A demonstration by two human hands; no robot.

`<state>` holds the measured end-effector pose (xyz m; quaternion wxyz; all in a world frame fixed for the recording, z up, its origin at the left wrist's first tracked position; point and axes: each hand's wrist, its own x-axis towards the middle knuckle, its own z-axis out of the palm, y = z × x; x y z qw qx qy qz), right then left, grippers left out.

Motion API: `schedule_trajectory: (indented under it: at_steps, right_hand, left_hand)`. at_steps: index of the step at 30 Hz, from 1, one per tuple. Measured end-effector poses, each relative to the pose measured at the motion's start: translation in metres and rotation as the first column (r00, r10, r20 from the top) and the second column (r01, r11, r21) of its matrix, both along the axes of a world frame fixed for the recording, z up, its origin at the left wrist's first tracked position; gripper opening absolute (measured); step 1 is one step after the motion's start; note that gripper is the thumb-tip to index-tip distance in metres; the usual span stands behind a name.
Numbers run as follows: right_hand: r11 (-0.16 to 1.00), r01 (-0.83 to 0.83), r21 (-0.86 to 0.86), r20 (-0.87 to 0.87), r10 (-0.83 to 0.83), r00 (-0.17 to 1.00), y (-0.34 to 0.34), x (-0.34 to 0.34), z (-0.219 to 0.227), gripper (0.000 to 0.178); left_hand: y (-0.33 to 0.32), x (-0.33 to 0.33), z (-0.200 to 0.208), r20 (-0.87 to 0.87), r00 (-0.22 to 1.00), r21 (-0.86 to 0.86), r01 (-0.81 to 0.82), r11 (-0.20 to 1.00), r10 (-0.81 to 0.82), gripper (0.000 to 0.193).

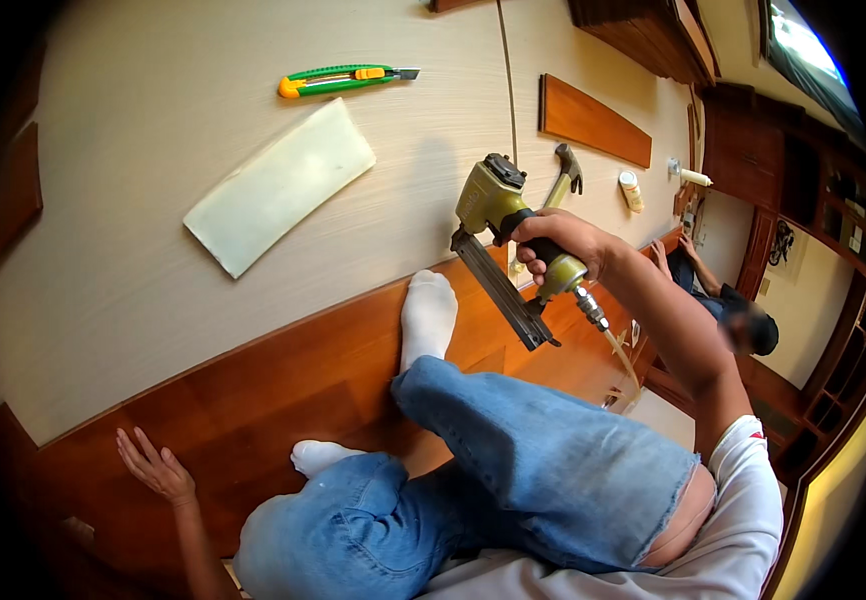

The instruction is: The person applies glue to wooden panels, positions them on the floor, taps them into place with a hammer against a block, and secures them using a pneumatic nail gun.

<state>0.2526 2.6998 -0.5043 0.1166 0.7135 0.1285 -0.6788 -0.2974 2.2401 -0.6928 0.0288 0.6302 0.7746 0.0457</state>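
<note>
My right hand (558, 243) is wrapped round the black grip of a green-gold pneumatic nail gun (493, 205), held up above the boards. A pale air hose (621, 358) runs from the fitting at the bottom of its handle. At the lower left my left hand (156, 465) lies with its fingers stretched out on the reddish-brown wood panel (253, 385). It holds nothing. Beyond the nail gun, a claw hammer (566, 178) rests on the pale board (393, 130), partly hidden by my right hand.
A green and yellow utility knife (338, 80) and a whitish rectangular slab (283, 188) lie on the pale board. A brown wood piece (593, 120), a small bottle (631, 190) and a caulk tube (691, 175) are at the right. Another person (718, 295) works at the far right.
</note>
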Motion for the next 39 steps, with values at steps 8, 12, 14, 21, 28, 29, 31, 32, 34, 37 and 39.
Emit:
schedule_trajectory:
  at_steps: [8, 12, 14, 21, 28, 29, 31, 32, 34, 37, 39]
  right_hand:
    - [0.993, -0.053, -0.110, 0.027, 0.056, 0.998, 0.004, -0.003, -0.012, 0.024]
    - [0.988, -0.061, -0.140, 0.070, 0.072, 0.995, 0.009, -0.009, -0.013, 0.022]
    - [0.987, -0.078, -0.138, 0.084, 0.090, 0.992, 0.010, -0.013, -0.013, 0.022]
    - [0.984, -0.142, -0.104, 0.120, 0.154, 0.981, 0.009, -0.006, -0.008, 0.018]
    - [0.988, -0.114, -0.107, 0.106, 0.125, 0.986, 0.013, 0.026, -0.010, 0.022]
    - [0.985, -0.129, -0.115, 0.088, 0.139, 0.986, 0.015, 0.025, -0.010, 0.024]
    - [0.986, -0.121, -0.114, 0.084, 0.131, 0.988, 0.015, 0.037, -0.011, 0.024]
    - [0.986, -0.120, -0.115, 0.080, 0.130, 0.988, 0.015, 0.039, -0.012, 0.024]
    - [0.987, -0.120, -0.111, 0.104, 0.131, 0.986, 0.015, 0.036, -0.011, 0.023]
    - [0.973, -0.212, -0.088, 0.115, 0.222, 0.968, 0.015, 0.028, -0.005, 0.021]
    - [0.936, -0.350, -0.039, 0.112, 0.352, 0.929, 0.016, 0.015, -0.006, 0.020]
  left_hand:
    - [0.003, 0.001, 0.000, 0.003, 1.000, -0.001, 0.018, 1.000, -0.018, 0.055]
    - [0.003, 0.000, 0.000, -0.004, 1.000, 0.003, 0.029, 1.000, -0.029, 0.055]
    - [0.004, 0.001, 0.000, -0.003, 0.999, 0.008, 0.032, 0.999, -0.032, 0.055]
    - [0.002, 0.000, -0.003, -0.007, 0.999, 0.020, 0.031, 0.999, -0.031, 0.055]
    - [0.000, 0.000, -0.008, 0.000, 1.000, 0.011, 0.005, 1.000, -0.005, 0.056]
    - [-0.001, -0.001, -0.009, -0.001, 1.000, 0.016, 0.008, 1.000, -0.008, 0.056]
    - [-0.001, -0.001, -0.012, -0.003, 1.000, 0.028, 0.016, 0.999, -0.016, 0.056]
    - [-0.002, -0.001, -0.014, -0.004, 1.000, 0.034, 0.014, 0.999, -0.014, 0.056]
    - [-0.004, 0.000, -0.018, -0.006, 1.000, 0.046, 0.011, 0.999, -0.011, 0.056]
    - [-0.004, -0.001, -0.014, 0.000, 1.000, 0.045, 0.013, 0.999, -0.013, 0.055]
    - [-0.004, -0.001, -0.011, 0.018, 1.000, 0.031, -0.006, 1.000, 0.006, 0.055]
